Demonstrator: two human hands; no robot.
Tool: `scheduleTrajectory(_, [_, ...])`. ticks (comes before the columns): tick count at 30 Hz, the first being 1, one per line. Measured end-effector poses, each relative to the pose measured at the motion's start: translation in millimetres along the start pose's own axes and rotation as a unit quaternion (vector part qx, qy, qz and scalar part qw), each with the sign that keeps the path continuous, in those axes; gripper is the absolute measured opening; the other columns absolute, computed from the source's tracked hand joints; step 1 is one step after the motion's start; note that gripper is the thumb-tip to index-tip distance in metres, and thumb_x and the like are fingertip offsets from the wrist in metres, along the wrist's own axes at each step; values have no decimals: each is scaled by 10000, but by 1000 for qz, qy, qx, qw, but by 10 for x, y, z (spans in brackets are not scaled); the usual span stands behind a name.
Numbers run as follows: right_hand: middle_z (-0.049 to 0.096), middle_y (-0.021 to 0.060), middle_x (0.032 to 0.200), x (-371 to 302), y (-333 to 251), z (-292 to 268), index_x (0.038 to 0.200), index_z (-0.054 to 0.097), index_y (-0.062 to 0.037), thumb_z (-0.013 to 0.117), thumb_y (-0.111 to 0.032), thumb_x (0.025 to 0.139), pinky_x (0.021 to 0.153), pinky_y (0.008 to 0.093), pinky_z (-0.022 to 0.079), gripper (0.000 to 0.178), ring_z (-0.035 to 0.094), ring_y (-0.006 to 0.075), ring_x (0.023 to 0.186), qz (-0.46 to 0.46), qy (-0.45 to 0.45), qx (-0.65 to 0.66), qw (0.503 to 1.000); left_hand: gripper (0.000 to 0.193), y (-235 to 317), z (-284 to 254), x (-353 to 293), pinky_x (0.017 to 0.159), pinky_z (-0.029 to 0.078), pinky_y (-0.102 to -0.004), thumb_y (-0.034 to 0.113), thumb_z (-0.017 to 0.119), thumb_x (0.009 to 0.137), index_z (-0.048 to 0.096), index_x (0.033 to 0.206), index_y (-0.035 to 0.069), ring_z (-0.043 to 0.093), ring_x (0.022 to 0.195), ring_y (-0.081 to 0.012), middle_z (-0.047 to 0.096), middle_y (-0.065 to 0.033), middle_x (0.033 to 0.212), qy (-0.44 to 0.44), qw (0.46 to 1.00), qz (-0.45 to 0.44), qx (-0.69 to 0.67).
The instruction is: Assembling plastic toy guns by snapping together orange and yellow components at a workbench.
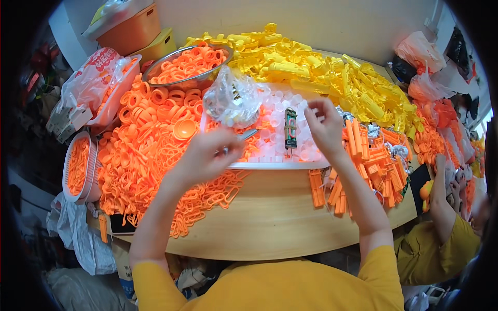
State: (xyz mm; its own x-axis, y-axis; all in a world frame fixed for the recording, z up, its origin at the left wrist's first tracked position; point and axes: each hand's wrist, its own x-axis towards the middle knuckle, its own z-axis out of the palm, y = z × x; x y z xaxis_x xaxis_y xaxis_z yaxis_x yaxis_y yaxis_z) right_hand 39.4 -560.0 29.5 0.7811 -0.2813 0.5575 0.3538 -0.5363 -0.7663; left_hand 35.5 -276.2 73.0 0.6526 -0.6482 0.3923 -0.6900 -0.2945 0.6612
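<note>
My left hand [220, 149] is closed and slightly blurred, over the left edge of a white tray [280, 166]. A slim grey metal tool with a blade-like tip [249, 133] sticks out of it; the rest is hidden in the fingers. Above the tray's right side, my right hand [326, 124] has its fingers curled in a pinch; whatever they hold, if anything, cannot be made out. Between the hands, a narrow green circuit assembly [290, 129] with wires lies on translucent white plastic caps [267, 140]. A clear plastic bag [233, 101] rests at the tray's back left.
Orange rings, spoons and clips [150, 150] heap on the left, below a metal bowl [225, 65] of rings. Yellow plastic parts [332, 78] pile along the back. Orange rectangular parts [376, 166] lie right. Another person's arm [441, 197] reaches in at far right.
</note>
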Motion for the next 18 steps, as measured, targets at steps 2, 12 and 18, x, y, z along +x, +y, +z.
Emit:
scheduleTrajectory(2, [636,75,867,410,348,15,975,598,-16,681,-155,788,700,277,477,247,583,164,748,-56,8,-80,995,142,-342,141,730,633,489,-269,66,662,793,660,926,16,603,699,-157,638,-81,823,43,997,42,46])
scheduleTrajectory(12, [610,95,948,1086,999,254,985,593,-55,688,-166,732,813,447,464,293,590,300,926,-125,-94,-390,908,548,-1444,954,2372,801,513,-424,113,647,766,462,1281,151,621,899,-358,603,-159,1045,138,919,44,368])
scheduleTrajectory(18, [584,108,892,1001,1008,40,890,591,-52,622,-41,750,677,403,500,143,599,327,807,-200,-143,-327,912,300,-1580,871,2460,757,513,-467,107,547,803,552,1102,87,627,874,-358,617,-197,979,63,951,-25,300])
